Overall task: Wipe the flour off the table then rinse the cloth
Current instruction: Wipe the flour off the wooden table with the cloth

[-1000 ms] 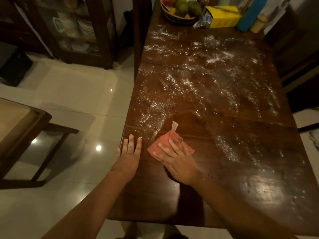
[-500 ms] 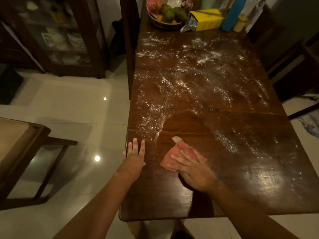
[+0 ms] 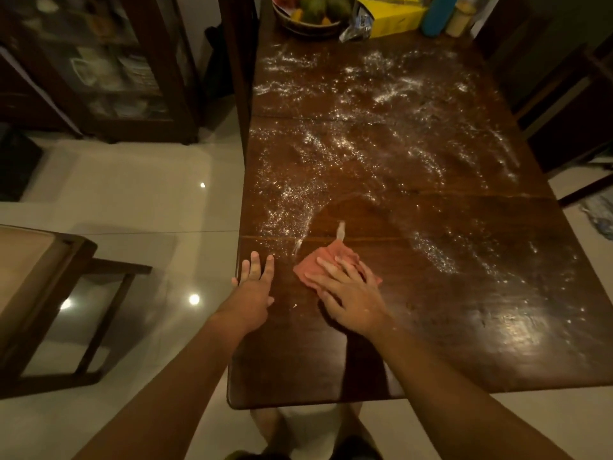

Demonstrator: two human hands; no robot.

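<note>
Flour is dusting the dim wooden desk as the right hand, grip released, is pressing the cloth flat; the open left hand is bracing the edge.

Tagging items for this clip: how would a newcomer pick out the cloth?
Start at the dark wooden table, dusted with flour. At its near left edge, the right hand presses flat on the cloth. It is the only pink thing there, crumpled, with a pale tag at its far end.
</note>
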